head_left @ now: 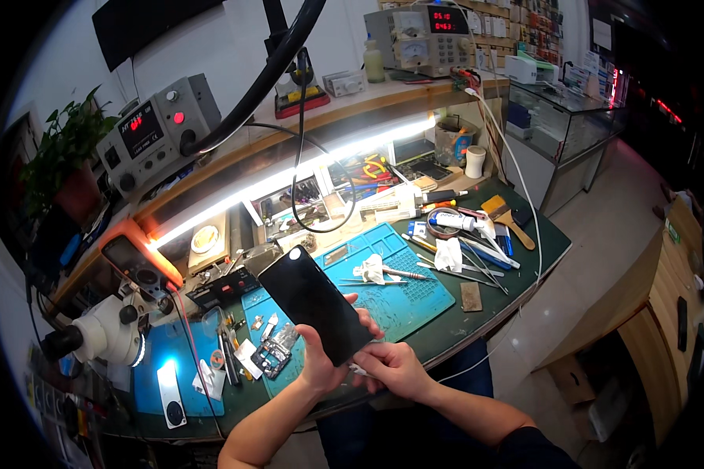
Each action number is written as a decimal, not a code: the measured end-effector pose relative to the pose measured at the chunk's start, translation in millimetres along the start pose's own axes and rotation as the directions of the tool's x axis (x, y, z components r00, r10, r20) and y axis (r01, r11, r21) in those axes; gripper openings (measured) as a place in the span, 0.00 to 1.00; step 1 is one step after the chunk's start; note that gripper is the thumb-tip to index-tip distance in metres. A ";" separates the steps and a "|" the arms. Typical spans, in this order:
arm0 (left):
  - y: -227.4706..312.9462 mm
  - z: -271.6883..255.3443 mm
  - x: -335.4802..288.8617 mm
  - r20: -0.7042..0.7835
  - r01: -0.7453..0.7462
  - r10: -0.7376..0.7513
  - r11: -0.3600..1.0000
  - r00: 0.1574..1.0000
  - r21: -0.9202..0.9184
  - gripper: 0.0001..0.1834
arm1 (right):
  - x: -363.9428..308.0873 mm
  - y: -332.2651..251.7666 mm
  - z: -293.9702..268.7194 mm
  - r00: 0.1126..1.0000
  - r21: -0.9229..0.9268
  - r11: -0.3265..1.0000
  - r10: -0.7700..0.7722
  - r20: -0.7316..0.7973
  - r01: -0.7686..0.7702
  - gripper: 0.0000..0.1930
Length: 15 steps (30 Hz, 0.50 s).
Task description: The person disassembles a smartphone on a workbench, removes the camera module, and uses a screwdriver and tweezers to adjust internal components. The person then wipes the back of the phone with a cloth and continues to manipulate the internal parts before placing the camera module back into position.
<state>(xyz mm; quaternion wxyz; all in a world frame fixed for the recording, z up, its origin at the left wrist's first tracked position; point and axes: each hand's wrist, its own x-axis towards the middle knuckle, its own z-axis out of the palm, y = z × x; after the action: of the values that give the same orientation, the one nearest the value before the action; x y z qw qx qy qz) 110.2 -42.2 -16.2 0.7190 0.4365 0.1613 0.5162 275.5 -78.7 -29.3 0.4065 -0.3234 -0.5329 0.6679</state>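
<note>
A dark, slab-shaped phone [314, 301] is held tilted above the near edge of the blue mat [418, 301]. It looks light, stiff and smooth enough to slip, its glass probably fragile, so gripping both long edges suits it. The left hand [328, 363] does this: its thumb clamps 1 edge, its fingers the other. The right hand's [391, 367] fingertips pinch a white cable [357, 370] by the phone's lower end; whether it is plugged in cannot be told. Beyond lies a wooden-handled brush [508, 219].
</note>
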 end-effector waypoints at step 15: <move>17.3 -19.3 5.2 -0.197 0.029 0.255 0.543 0.947 0.839 0.35 | 63.5 -126.9 -136.4 0.615 -0.995 0.100 -0.783 -0.095 -0.026 0.16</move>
<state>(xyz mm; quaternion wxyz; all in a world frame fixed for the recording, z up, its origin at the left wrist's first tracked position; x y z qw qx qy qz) 88.7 -27.1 -12.3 0.3577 0.6516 0.4631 0.4826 389.4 51.8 64.1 0.4415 -0.5313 -0.7154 -0.1048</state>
